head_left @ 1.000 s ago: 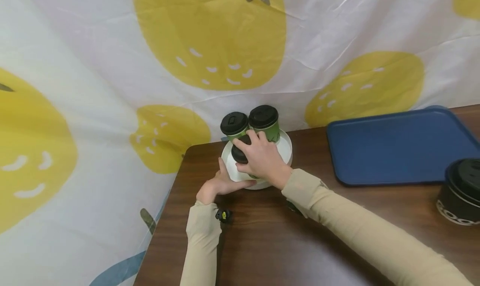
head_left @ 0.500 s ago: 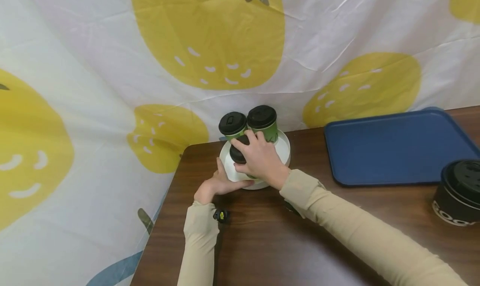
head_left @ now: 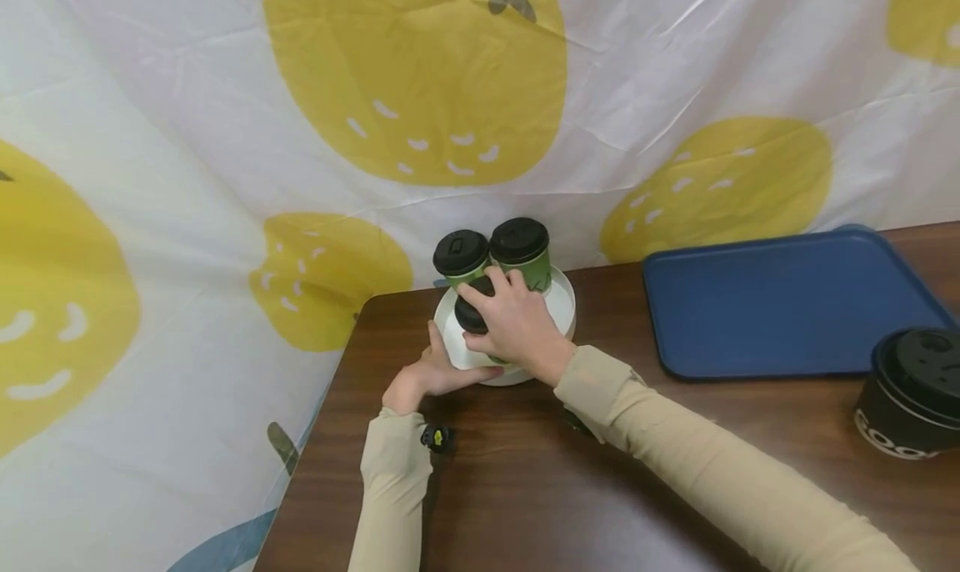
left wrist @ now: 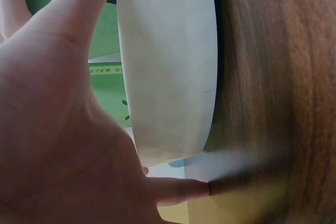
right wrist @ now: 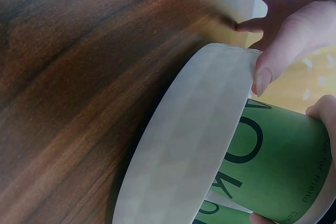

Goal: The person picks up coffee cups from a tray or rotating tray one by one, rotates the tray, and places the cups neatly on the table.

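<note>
Right hand point(head_left: 517, 318) is gripping one of three green cups point(right wrist: 281, 142) in one dish point(head_left: 455, 344); left hand point(head_left: 427, 376), spread, is touching the dish's rim. One tray point(head_left: 787, 301) and one black cup point(head_left: 903, 405) are sitting right of the dish; table point(head_left: 510, 489) is stretching before it, one edge running left.

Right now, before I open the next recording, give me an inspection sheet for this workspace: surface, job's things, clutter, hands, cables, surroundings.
Surface: dark wood-grain table.
Job's things: white round dish; front cup, back-left cup and back-right cup, green with black lids; the front cup's base is hidden behind the rim.
Clutter: blue tray to the right; black lidded cup at the head view's right edge.
Hands: left hand touches the dish, thumb on its rim; right hand grips the front cup.
Cables: nothing seen.
Surroundings: white cloth with yellow prints.
</note>
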